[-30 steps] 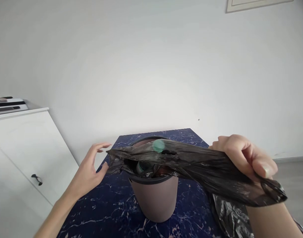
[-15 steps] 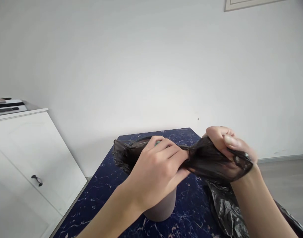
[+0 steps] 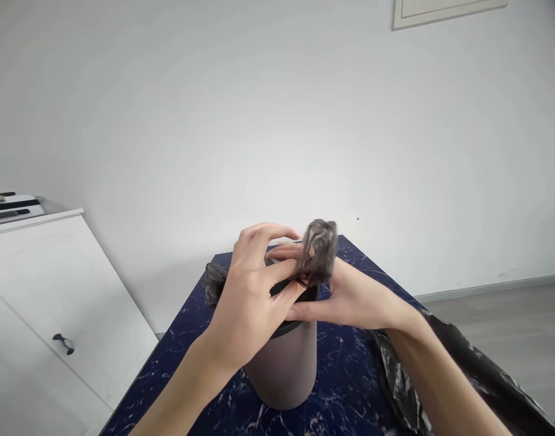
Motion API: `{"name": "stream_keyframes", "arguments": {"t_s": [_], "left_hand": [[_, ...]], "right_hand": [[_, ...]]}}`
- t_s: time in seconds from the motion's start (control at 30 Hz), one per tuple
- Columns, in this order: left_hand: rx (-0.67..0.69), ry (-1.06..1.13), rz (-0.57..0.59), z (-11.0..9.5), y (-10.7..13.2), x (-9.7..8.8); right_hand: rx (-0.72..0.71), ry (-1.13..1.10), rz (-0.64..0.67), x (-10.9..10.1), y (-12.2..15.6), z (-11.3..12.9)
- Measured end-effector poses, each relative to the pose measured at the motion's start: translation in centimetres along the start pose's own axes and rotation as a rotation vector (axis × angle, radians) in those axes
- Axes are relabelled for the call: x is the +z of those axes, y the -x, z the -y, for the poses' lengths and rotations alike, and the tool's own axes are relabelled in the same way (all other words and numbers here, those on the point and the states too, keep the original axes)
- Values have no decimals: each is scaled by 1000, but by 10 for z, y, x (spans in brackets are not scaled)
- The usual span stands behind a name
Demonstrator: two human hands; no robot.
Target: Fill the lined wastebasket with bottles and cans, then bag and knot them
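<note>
A grey-brown waste bin (image 3: 284, 369) with a dark rim stands upright. My left hand (image 3: 252, 287) is over its mouth, thumb and fingers closed on a bunched piece of thin black plastic bag (image 3: 321, 247), which sticks up as a crumpled tuft. From the right, my right hand (image 3: 350, 297) reaches across the opening. Its thumb lies at the near rim and its other fingers stretch toward the far side, partly hidden behind the tuft and my left hand. More of the gathered black plastic (image 3: 214, 283) puffs out at the bin's left side.
The bin rests on a dark blue marble-patterned table (image 3: 345, 375). Another piece of black plastic (image 3: 477, 363) lies along its right edge, under my right forearm. A white cabinet (image 3: 45, 303) with a black handle stands to the left. Behind is a pale wall (image 3: 213, 121).
My right hand has moved left from beside the bin to over its mouth, and no longer wraps the stretched plastic. The bag end now stands up as a tuft at my left fingertips.
</note>
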State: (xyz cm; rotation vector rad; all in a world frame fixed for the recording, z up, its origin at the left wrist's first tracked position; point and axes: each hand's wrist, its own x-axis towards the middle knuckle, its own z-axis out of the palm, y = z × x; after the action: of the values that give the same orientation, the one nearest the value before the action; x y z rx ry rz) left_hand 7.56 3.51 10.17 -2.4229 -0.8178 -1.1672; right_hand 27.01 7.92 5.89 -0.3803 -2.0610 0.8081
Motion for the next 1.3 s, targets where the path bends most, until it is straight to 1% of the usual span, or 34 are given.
{"name": "stream_keyframes", "arguments": {"t_s": [0.07, 0.1, 0.13, 0.2, 0.23, 0.27, 0.3, 0.33, 0.37, 0.43, 0.5, 0.53, 0.57, 0.6, 0.7, 0.87, 0.93, 1.0, 1.1, 1.17, 1.23, 1.3], "left_hand": [[-12, 19, 21, 0, 1, -4], [-66, 41, 31, 2, 5, -7], [-157, 60, 26, 5, 9, -11], [-407, 58, -65, 18, 24, -19], [-534, 26, -152, 27, 33, -22], [-617, -24, -251, 37, 42, -26], [-674, -79, -289, 46, 50, -29], [-726, -114, -290, 55, 57, -33], [-800, -121, -244, 62, 62, -36], [-979, -58, -82, 70, 68, -43], [-1136, 74, 56, 70, 68, -49], [-1182, 143, 85, 68, 68, -51], [-1204, 205, 83, 65, 66, -52], [-1212, 258, 55, 62, 65, -53], [-1215, 378, -111, 56, 61, -54], [-1187, 641, -425, 57, 48, -50], [-1165, 717, -548, 57, 42, -48], [-1133, 760, -641, 56, 38, -48], [-1070, 787, -723, 54, 36, -48], [-1028, 781, -768, 53, 38, -47], [-995, 762, -802, 52, 42, -46], [-978, 747, -809, 51, 46, -45]], "right_hand": [[18, -42, -20, 7, -5, 0], [21, -56, -30, 7, -7, -2], [23, -67, -39, 7, -9, -3], [33, -85, -41, 3, -10, -5], [40, -95, -35, 2, -10, -6], [48, -104, -29, 1, -10, -6], [58, -113, -21, 0, -10, -5], [67, -121, -14, 1, -10, -5], [76, -127, -11, 1, -10, -4], [86, -128, -21, 4, -10, -5], [96, -118, -43, 6, -10, -6], [97, -112, -54, 7, -10, -6], [98, -108, -62, 7, -10, -7], [97, -107, -72, 8, -10, -8], [70, -138, -125, 8, -11, -10], [34, -278, -357, 8, -11, -19], [10, -350, -445, 8, -12, -23], [-20, -426, -532, 8, -13, -26], [-77, -549, -649, 8, -14, -25], [-111, -621, -693, 6, -15, -21], [-130, -668, -690, 5, -15, -16], [-146, -689, -651, 3, -14, -11]]}}
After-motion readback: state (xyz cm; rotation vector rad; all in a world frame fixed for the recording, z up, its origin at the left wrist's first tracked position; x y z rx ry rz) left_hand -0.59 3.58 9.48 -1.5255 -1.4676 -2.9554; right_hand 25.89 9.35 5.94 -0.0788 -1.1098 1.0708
